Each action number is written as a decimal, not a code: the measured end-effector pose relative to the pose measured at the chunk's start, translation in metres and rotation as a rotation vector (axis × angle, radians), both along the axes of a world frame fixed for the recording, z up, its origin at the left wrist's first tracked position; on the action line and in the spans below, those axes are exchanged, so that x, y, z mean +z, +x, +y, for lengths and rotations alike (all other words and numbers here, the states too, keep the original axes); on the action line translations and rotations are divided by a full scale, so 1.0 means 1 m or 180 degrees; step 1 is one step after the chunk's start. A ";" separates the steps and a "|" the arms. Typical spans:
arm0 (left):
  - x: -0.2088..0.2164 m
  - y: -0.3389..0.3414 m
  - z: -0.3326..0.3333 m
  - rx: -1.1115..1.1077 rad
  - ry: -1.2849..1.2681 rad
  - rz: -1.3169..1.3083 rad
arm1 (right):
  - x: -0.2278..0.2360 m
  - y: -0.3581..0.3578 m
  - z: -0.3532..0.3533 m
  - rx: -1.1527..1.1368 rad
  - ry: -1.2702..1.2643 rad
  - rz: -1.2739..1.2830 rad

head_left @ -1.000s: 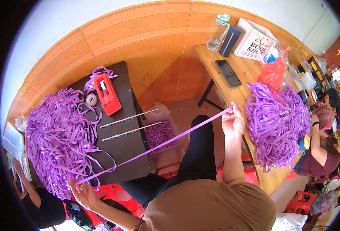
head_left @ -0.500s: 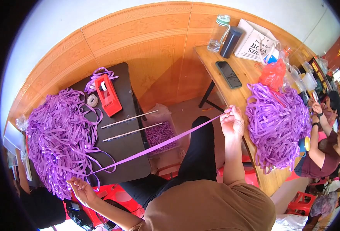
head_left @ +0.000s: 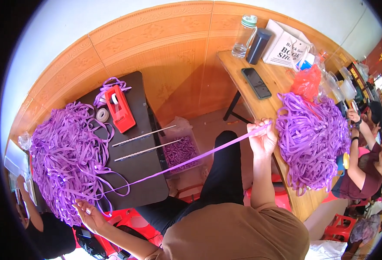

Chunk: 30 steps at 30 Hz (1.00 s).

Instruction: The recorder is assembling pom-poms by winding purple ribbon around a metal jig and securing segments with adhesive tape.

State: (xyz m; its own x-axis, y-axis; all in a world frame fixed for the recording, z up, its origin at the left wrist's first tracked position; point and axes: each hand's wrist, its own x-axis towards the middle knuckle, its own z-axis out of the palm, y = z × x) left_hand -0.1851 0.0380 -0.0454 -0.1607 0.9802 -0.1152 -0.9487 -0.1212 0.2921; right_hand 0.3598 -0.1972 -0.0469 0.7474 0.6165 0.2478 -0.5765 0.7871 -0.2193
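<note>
A purple ribbon stretches tautly across the gap between two tables. Its right end is pinched in my right hand, raised beside the wooden table, with a short tail past the fingers. Toward the left it runs into a large heap of purple ribbon on the dark table. My left hand is at the heap's near edge with its fingers curled together; what they pinch there I cannot make out. A second heap of purple ribbon lies on the wooden table, just right of my right hand.
On the dark table are a red tape dispenser, a tape roll and two thin sticks. A bin of small purple pieces stands between the tables. The wooden table bears a phone and bottles. People sit on both sides.
My right hand has turned slightly, and the ribbon's end now points right past the fingers. The stretched ribbon looks narrower, as if twisted. My left hand has hardly moved.
</note>
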 end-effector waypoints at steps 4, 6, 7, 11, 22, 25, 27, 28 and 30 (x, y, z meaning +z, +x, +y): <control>-0.007 -0.016 -0.002 -0.0018 -0.0039 -0.0195 | -0.001 -0.002 0.005 0.0084 0.0024 0.0020; -0.011 -0.016 0.006 -0.0475 0.0367 -0.0216 | -0.002 0.003 -0.001 0.0047 0.0023 0.0086; -0.012 -0.010 0.011 -0.0935 0.0771 -0.0251 | -0.002 0.008 -0.007 -0.0056 0.0005 0.0152; -0.011 -0.029 -0.004 -0.0571 0.0618 0.0048 | -0.007 0.002 0.001 -0.0019 -0.0077 0.0326; 0.038 0.041 -0.017 -0.1175 0.1052 -0.0236 | 0.002 0.013 -0.012 -0.0158 -0.0240 0.0515; 0.045 0.054 -0.014 -0.1033 0.0965 -0.0612 | 0.005 0.020 -0.020 -0.0380 -0.0249 0.0332; 0.041 0.054 -0.009 -0.0983 0.1074 -0.0697 | 0.007 0.024 -0.026 -0.0653 -0.0458 0.0540; 0.047 0.063 -0.011 -0.0838 0.1019 -0.0937 | 0.004 0.029 -0.030 -0.0562 -0.0485 0.0607; 0.051 0.073 -0.013 -0.1019 0.1147 -0.1311 | -0.004 0.031 -0.034 -0.0699 -0.0613 0.0651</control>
